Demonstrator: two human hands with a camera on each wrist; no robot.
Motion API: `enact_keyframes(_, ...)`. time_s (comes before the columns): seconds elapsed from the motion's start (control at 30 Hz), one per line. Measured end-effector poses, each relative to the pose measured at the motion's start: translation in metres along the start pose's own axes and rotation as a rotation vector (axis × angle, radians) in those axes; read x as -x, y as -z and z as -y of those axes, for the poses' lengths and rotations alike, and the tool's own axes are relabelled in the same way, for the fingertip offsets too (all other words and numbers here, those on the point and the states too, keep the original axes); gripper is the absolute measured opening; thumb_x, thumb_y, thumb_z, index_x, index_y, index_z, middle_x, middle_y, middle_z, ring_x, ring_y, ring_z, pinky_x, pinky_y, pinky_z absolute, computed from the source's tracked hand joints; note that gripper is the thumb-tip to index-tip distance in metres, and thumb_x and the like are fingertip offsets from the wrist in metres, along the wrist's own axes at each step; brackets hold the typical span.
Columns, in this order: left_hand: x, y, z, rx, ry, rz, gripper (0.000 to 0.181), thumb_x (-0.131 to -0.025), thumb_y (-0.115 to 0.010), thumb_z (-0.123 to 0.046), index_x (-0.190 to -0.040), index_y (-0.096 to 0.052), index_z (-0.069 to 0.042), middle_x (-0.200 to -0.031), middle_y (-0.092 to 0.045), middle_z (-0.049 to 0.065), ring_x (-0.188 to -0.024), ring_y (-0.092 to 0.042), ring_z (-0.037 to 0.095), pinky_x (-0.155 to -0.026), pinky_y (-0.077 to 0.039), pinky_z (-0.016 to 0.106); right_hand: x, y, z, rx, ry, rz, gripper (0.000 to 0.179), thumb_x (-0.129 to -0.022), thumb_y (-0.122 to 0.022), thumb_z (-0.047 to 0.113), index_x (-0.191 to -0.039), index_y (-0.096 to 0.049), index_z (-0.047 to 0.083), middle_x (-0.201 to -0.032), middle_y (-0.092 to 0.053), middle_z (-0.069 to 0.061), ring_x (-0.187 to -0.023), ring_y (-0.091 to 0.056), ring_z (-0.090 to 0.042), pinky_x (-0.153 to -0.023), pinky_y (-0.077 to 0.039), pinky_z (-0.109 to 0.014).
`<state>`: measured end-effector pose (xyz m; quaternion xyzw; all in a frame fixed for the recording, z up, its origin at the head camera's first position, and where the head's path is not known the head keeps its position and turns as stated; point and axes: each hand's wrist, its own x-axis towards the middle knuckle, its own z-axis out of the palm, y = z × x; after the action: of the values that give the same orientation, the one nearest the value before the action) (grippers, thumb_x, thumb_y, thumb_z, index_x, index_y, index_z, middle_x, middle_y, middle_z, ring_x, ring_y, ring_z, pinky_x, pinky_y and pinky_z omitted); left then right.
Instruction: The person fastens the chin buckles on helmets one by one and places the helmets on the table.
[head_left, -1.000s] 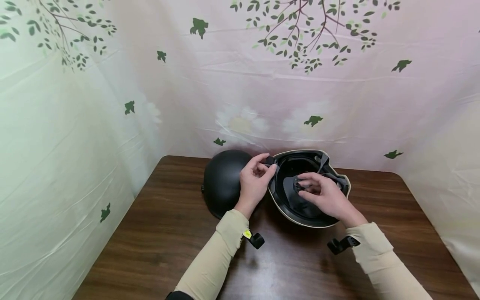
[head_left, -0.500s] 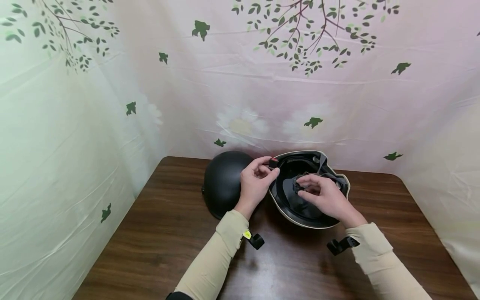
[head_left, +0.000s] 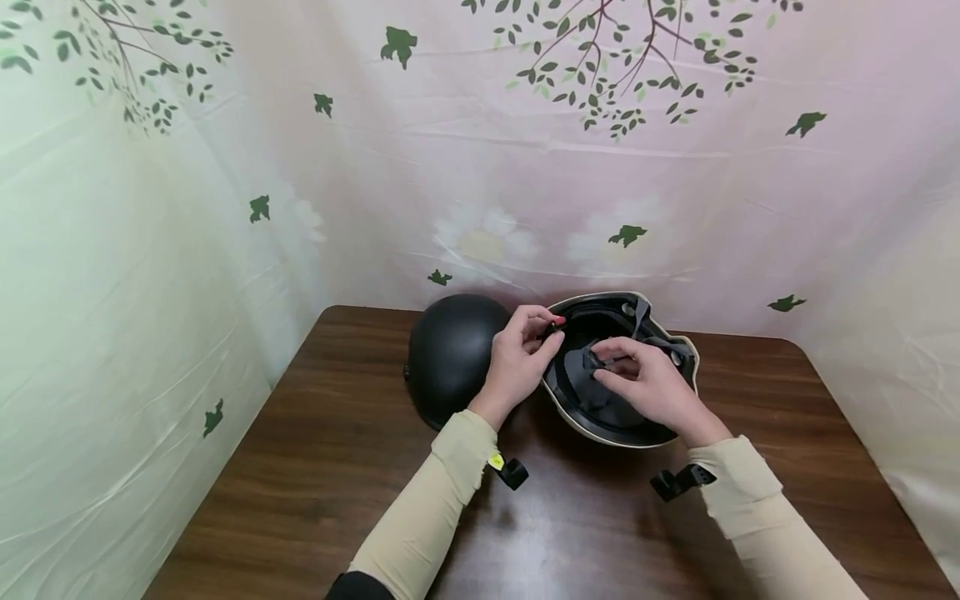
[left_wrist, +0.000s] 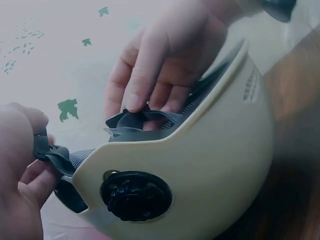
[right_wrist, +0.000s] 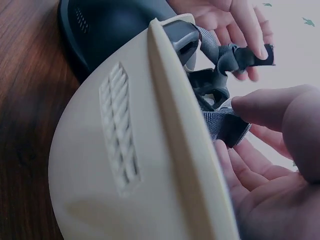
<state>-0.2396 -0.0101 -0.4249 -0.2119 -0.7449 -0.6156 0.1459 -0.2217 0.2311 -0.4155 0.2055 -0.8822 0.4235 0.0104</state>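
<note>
A cream helmet (head_left: 615, 417) lies upside down on the table, its black lining facing up. Over its left rim my left hand (head_left: 517, 358) pinches a black buckle end (right_wrist: 257, 56) with a red part (head_left: 558, 320), attached to a grey chin strap (right_wrist: 210, 45). My right hand (head_left: 652, 379) is above the lining, thumb and fingers pinching the other strap (right_wrist: 225, 127). The two strap ends are apart. In the left wrist view, a round black knob (left_wrist: 137, 196) shows on the helmet's side.
A black helmet (head_left: 450, 358) sits dome up just left of the cream one, partly behind my left hand. Both stand near the back edge of the brown wooden table (head_left: 337, 433). Printed cloth (head_left: 360, 208) hangs behind and at both sides.
My left hand has moved slightly right over the helmet's rim, and the buckle end has turned so its red part shows. The right hand stays over the lining, still pinching its strap.
</note>
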Motion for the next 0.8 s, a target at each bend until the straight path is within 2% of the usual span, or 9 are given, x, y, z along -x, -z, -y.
enact_keyframes(0.17,-0.003,-0.002,-0.004,-0.170,-0.143,0.151,0.020,-0.101,-0.078,-0.008,-0.118,-0.068,-0.010,-0.120,-0.081,0.009,-0.112,-0.078,0.022,-0.098,-0.063,0.031,0.001,0.003,0.002,-0.013,-0.005,-0.009,0.034,-0.103,-0.077,0.012,-0.134,-0.069,0.003,-0.128,-0.076,-0.020,-0.103,-0.076,-0.026,-0.086,-0.058,-0.012)
enact_keyframes(0.27,-0.007,-0.003,-0.007,-0.256,-0.181,0.235,0.018,-0.098,-0.082,-0.008,-0.114,-0.073,-0.010,-0.115,-0.080,0.006,-0.107,-0.075,0.018,-0.100,-0.063,0.033,0.001,0.007,0.004,-0.018,-0.004,-0.015,0.034,-0.103,-0.078,0.013,-0.134,-0.069,0.003,-0.126,-0.077,-0.021,-0.098,-0.076,-0.021,-0.083,-0.059,-0.016)
enact_keyframes(0.4,-0.015,-0.003,-0.006,-0.322,-0.163,0.285,0.019,-0.095,-0.085,-0.007,-0.111,-0.074,-0.011,-0.113,-0.080,0.003,-0.107,-0.074,0.017,-0.102,-0.060,0.030,-0.001,0.011,0.005,-0.011,-0.012,-0.032,0.032,-0.102,-0.079,0.014,-0.131,-0.071,0.003,-0.125,-0.077,-0.019,-0.091,-0.075,-0.014,-0.079,-0.060,-0.018)
enact_keyframes(0.67,-0.021,-0.003,0.005,-0.345,-0.081,0.289,0.018,-0.096,-0.084,-0.009,-0.110,-0.074,-0.013,-0.113,-0.080,0.003,-0.111,-0.073,0.018,-0.105,-0.058,0.036,0.001,0.009,0.000,-0.016,-0.002,-0.051,0.030,-0.100,-0.080,0.013,-0.128,-0.074,0.003,-0.123,-0.078,-0.017,-0.090,-0.073,-0.008,-0.079,-0.058,-0.016)
enact_keyframes(0.8,-0.026,-0.005,0.008,-0.371,-0.066,0.287,0.018,-0.096,-0.084,-0.010,-0.110,-0.073,-0.013,-0.113,-0.080,0.003,-0.111,-0.073,0.018,-0.107,-0.058,0.037,0.003,0.009,-0.001,-0.008,-0.009,-0.065,0.028,-0.099,-0.081,0.012,-0.125,-0.075,0.003,-0.123,-0.078,-0.017,-0.093,-0.073,-0.010,-0.080,-0.057,-0.014)
